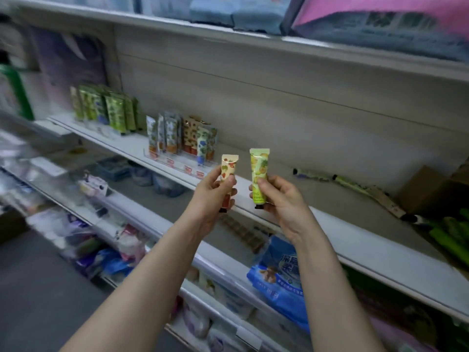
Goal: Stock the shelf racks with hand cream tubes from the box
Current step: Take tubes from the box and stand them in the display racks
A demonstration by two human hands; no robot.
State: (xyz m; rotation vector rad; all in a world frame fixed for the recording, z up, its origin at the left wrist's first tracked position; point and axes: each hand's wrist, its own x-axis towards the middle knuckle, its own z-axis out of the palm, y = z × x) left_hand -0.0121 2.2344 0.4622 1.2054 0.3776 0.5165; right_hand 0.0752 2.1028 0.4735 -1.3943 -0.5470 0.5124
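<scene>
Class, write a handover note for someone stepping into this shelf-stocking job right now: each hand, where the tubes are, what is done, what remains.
Left hand holds a strawberry-print tube upright, cap down. Right hand holds a yellow-green tube the same way. Both are in front of the shelf, not yet placed.
Done: the clear rack holds a batch of standing tubes; green tubes stand further left.
Left: rack the two held tubes and the loose tubes lying on the shelf to the right, near the cardboard box. Its contents are not visible.

cream strawberry-print tube (227, 171) | yellow-green pineapple-print tube (258, 171) | white shelf (380, 250)
</scene>
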